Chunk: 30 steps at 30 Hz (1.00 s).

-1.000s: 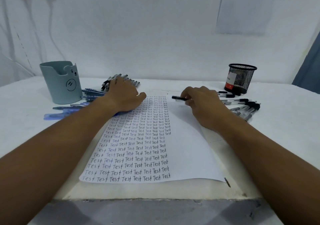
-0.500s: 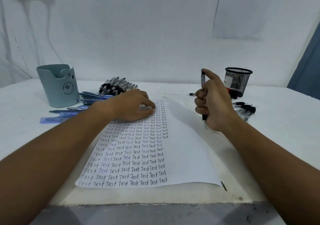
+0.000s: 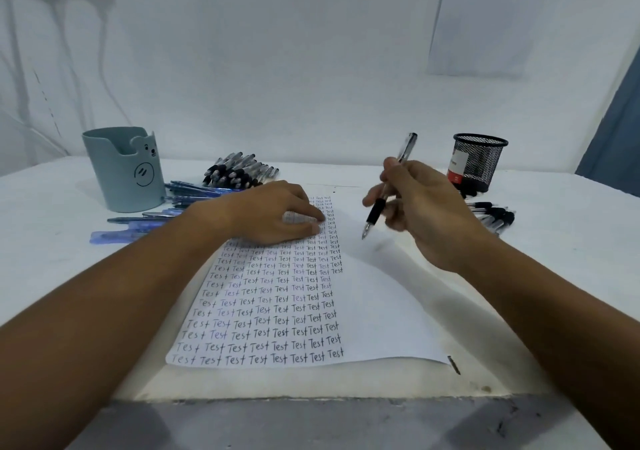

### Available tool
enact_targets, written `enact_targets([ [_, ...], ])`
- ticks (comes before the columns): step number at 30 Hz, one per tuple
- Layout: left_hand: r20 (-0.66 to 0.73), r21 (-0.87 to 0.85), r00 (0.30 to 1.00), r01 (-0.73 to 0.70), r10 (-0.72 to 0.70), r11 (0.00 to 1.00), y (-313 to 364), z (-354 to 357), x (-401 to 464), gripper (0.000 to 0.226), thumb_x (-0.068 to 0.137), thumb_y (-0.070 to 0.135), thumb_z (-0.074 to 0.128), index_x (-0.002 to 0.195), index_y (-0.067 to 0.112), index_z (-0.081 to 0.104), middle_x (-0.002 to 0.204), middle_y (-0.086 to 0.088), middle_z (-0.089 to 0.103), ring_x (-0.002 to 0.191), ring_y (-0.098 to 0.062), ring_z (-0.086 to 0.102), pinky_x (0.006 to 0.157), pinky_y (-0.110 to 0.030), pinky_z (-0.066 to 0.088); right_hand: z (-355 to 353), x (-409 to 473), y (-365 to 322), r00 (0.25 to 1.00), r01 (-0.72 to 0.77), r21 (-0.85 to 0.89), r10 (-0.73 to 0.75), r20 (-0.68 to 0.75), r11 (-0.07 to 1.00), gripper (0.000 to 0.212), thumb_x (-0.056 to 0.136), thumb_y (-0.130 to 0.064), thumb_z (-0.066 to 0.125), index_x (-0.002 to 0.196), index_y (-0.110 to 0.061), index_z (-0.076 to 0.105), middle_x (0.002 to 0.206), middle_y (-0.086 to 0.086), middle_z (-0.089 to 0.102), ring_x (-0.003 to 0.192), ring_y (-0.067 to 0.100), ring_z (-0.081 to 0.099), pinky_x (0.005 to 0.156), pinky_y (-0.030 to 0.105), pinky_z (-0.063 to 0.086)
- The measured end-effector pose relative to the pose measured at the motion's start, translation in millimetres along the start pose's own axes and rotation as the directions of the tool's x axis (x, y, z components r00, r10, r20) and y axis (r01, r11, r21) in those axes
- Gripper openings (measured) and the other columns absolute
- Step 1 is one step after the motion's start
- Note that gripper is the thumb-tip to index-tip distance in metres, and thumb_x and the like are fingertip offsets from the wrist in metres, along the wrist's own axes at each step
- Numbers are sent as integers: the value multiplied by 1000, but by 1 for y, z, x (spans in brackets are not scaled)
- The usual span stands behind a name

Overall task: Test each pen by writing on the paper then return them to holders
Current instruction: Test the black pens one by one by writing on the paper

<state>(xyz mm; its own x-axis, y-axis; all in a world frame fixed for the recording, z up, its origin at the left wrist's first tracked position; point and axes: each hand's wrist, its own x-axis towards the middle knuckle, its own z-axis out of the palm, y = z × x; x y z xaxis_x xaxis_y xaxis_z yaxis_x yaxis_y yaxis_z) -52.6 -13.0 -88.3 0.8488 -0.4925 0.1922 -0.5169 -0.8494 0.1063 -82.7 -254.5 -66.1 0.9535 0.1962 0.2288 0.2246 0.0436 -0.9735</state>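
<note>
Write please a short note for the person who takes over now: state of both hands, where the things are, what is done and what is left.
Right hand: holds a black pen, tip just above the paper.
Left hand: flat, pressing the paper.
Blue holder at left, blue pens and a pile of black pens beside it. Mesh holder at right, more pens by it.
Done: many rows of "Test".
Left: test this pen, finish the rest, return all to holders.

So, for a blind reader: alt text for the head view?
A right hand holds a black-grip pen tip-down above a paper filled with "Test", which the left hand rests on; loose pens and two holders lie behind.
</note>
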Motion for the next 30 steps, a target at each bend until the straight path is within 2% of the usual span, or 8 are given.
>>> enact_targets([
  [2,14,8,1000,-6,6,1000,1,-1,0,54,84,70,37,128,44,57,124,8,56,116,-5,44,103,-35,36,6,-12,1,998,-46,14,45,53,999,23,104,-32,42,98,-9,40,71,17,70,49,23,51,44,27,40],
  [4,29,15,999,-20,20,1000,3,-1,0,58,82,73,35,128,45,56,125,8,55,117,-6,43,104,-37,36,11,-25,3,986,-111,75,100,135,991,15,103,-22,48,105,-12,36,73,23,67,52,28,59,47,31,50],
  [7,35,16,999,-23,22,1000,2,-1,1,59,80,76,35,129,47,55,125,10,55,117,-5,42,106,-38,35,15,-35,11,972,-139,79,121,199,987,37,90,4,62,107,-15,35,82,26,60,60,29,60,53,34,52],
  [8,36,14,999,-19,19,1000,1,-1,0,59,80,76,35,129,48,54,126,10,54,118,-4,41,107,-38,34,16,-37,12,974,-129,65,114,195,990,37,88,7,62,106,-14,37,82,26,58,60,28,59,53,33,51],
  [11,41,10,999,-25,25,1000,2,-1,0,62,79,78,34,131,49,52,128,10,53,115,-1,39,107,-35,32,16,-40,17,978,-107,55,96,185,993,24,90,8,59,100,-8,43,77,23,58,59,29,58,52,32,50],
  [17,50,6,999,-12,11,1000,4,-2,-1,63,78,77,35,129,47,54,129,6,54,118,-5,41,109,-37,32,13,-45,19,972,-17,-42,26,235,999,33,82,14,65,98,-7,45,73,23,64,66,37,56,65,43,49],
  [22,51,-2,999,-12,12,1000,4,-3,-1,63,79,77,35,129,46,55,129,6,54,121,-8,44,109,-41,34,12,-48,18,968,6,-58,9,250,998,32,83,14,65,96,-7,44,75,26,62,66,38,56,59,40,49],
  [30,59,-1,998,-6,6,1000,4,-3,-1,63,78,77,35,129,46,55,130,5,54,123,-10,43,109,-40,33,13,-50,18,967,33,-144,5,254,989,29,85,9,65,96,-7,44,75,22,65,66,38,59,71,47,51],
])
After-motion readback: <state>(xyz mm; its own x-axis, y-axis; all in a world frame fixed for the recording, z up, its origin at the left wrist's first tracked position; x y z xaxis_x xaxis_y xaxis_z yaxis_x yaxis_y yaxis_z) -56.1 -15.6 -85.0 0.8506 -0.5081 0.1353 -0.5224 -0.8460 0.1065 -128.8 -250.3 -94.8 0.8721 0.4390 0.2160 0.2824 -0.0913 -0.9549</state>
